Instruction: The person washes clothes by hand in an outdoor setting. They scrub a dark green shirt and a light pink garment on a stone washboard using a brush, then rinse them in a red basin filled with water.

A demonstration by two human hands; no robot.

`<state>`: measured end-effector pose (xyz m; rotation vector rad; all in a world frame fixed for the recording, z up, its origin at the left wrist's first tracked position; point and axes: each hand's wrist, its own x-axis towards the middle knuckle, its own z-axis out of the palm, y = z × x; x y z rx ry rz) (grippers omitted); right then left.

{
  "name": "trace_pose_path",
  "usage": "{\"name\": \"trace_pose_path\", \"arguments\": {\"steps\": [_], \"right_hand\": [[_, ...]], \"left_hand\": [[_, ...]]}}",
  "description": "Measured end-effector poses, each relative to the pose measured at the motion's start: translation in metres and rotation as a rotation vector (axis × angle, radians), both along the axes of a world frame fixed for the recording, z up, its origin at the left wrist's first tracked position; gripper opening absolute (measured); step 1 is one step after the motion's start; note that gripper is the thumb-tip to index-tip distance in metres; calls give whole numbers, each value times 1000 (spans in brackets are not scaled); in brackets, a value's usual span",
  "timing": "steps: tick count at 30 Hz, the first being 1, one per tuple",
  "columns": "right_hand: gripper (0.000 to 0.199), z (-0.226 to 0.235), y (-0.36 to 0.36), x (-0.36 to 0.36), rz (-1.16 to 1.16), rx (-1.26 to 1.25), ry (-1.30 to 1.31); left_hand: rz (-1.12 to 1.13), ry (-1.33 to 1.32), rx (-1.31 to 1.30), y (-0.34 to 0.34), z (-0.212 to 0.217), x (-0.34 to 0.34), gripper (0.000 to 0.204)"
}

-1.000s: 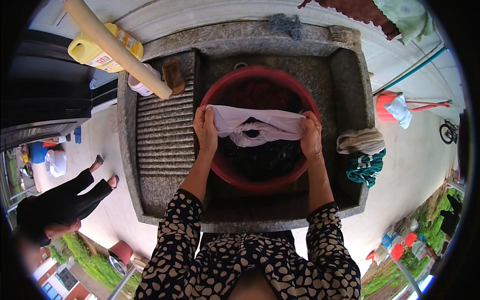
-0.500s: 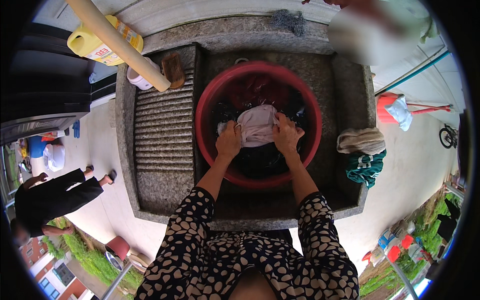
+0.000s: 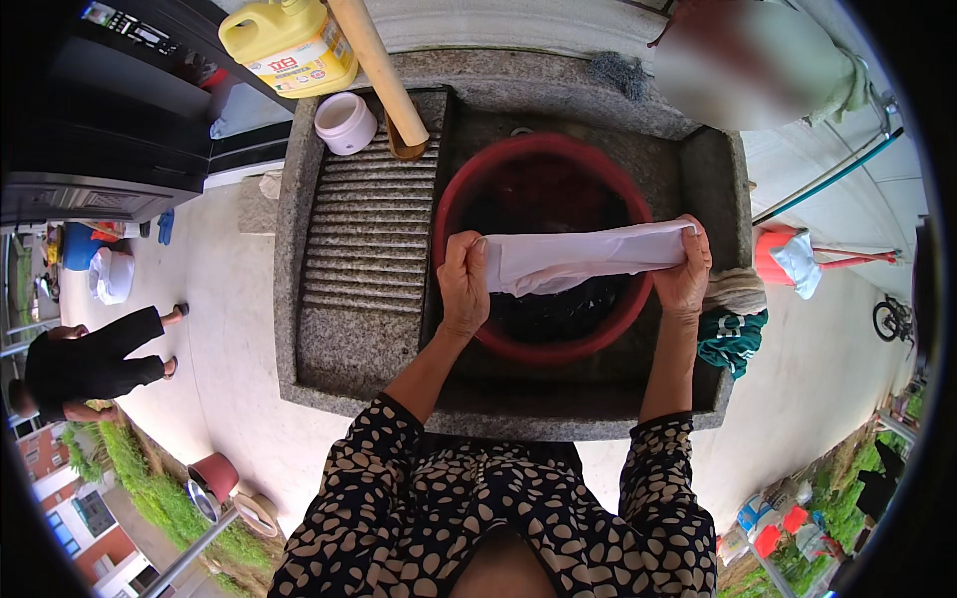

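Here, one cloth [image 3: 583,255] between two hands [image 3: 465,287]

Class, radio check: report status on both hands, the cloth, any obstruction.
Left hand, right hand: gripping opposite ends. Pale cloth: stretched above red basin. No obstruction visible.

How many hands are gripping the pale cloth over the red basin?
2: the left hand at the pale cloth's left end, the right hand at its right end.

Pale lilac-white cloth [image 3: 588,253], drawn out sideways into a folded band, lower edge loose, above a red basin [image 3: 548,354]
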<state>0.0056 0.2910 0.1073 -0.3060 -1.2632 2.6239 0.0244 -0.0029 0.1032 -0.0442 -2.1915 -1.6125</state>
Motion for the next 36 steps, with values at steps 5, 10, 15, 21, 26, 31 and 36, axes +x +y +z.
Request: {"name": "trace_pose_path", "arguments": {"steps": [5,10,15,21,26,31,36], "right_hand": [[21,60,-63,-1,102,44,111],[19,108,-153,-13,212,203,285],[17,124,-224,-22,346,449,172],[14,78,-298,-61,562,950,126],[41,45,-356,-136,381,1509,195],[47,-8,-370,-70,156,1668,439],[40,-35,-393,27,178,1733,228]], "left_hand": [[46,34,153,-56,58,21,17],[293,78,94,-138,119,51,19],[321,-139,196,-191,104,99,23],[210,-355,395,-206,9,132,23],[400,-443,874,-202,-49,78,37],[357,-605,1043,-212,-78,71,53],[353,-699,970,-212,-56,63,47]]}}
